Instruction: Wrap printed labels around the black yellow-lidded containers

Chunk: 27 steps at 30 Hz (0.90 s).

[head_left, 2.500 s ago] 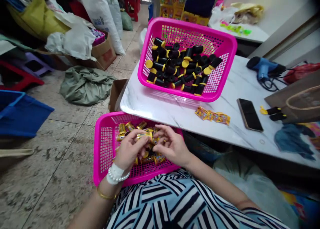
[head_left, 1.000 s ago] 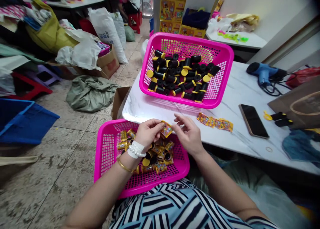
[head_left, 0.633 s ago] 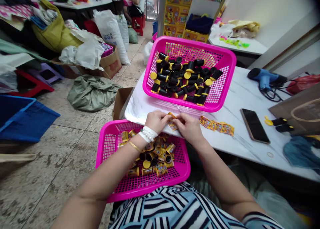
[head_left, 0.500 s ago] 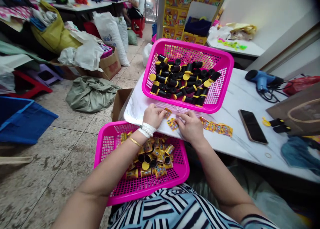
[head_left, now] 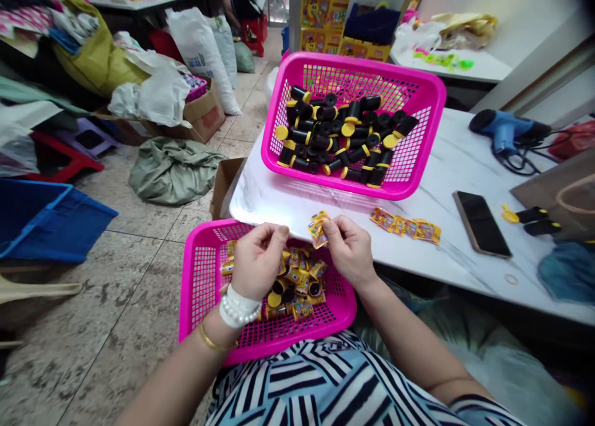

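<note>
My right hand (head_left: 349,250) pinches a pair of small printed yellow labels (head_left: 318,229) between thumb and fingers, just over the table's front edge. My left hand (head_left: 260,257) is closed, thumb against fingers, above the lower pink basket (head_left: 190,289); whatever is in its pinch, if anything, cannot be made out. That basket, in front of my lap, holds several small cylinders (head_left: 303,309) wrapped in yellow labels, some showing black open ends. More flat yellow labels (head_left: 405,226) lie in a row on the table to the right of my right hand.
A second pink basket (head_left: 344,190) on the marble-patterned table (head_left: 260,196) holds many black cylinders (head_left: 320,142) with yellow caps. To the right lie a phone (head_left: 482,223), a blue heat gun (head_left: 506,131) and a paper bag (head_left: 558,196). A blue crate (head_left: 56,227) stands on the floor at left.
Both hands came from the lower basket to the table's edge, bringing labels into view. Since half a second ago, my left hand has drawn back left and down, leaving the labels in my right hand.
</note>
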### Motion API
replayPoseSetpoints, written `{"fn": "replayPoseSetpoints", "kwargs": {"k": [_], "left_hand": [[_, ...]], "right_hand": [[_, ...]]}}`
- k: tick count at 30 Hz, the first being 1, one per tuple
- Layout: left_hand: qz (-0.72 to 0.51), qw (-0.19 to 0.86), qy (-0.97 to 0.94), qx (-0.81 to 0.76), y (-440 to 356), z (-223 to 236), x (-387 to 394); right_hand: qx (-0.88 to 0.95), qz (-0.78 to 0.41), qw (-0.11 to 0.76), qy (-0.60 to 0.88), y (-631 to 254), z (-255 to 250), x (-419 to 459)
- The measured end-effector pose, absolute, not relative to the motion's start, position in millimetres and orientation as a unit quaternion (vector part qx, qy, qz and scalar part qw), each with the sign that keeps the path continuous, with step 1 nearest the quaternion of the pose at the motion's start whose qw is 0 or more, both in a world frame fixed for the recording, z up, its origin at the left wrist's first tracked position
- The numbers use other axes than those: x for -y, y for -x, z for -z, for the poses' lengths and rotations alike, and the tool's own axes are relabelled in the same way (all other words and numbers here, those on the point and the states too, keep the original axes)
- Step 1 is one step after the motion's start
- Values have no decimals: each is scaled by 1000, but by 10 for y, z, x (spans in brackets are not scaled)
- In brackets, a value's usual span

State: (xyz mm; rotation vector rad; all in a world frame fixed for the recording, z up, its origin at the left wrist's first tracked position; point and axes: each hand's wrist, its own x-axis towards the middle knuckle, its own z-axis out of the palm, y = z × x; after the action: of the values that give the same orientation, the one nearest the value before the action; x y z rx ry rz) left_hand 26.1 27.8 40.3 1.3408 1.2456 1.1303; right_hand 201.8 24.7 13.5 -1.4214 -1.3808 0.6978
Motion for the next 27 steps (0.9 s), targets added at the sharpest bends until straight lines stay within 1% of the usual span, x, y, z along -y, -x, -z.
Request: {"fn": "replayPoseSetpoints", "kwargs": {"k": [3,5,9,13,15,18,21,23,25,27], "left_hand": [[-469,515,-509,-505,-277,-334,-16],[-478,519,-496,-506,-311,-300,67],[-491,504,-493,-512,-322,-286,57],[-519,483,-484,-513,-255,-273,2],[-520,508,-443,-525,-218,-234,-24],[-487,586,-372,-530,-178,-176,-90],[-459,661,-311,-506,-146,-194,-188],[-445,693,-280,-493,-117,-249,-257],[-442,702,-265,-491,-84,-313,-321],[-449,701,-259,-490,-54,-365,-377]], "right_hand": [[579,-278,499,582,-1925,-43,-170],[590,-268,495,579,-1868,-18,-129],[621,-221,496,565,-1787,-33,-87],[685,-179,491,507,-1732,-69,-80],[709,-172,491,476,-1703,-73,-85],[734,-170,484,444,-1693,-79,-142],[781,-195,438,401,-1803,-180,-339],[809,-176,397,395,-1958,-335,-587],[814,-101,359,445,-2137,-533,-919],[783,-10,312,538,-2283,-724,-1287]]}}
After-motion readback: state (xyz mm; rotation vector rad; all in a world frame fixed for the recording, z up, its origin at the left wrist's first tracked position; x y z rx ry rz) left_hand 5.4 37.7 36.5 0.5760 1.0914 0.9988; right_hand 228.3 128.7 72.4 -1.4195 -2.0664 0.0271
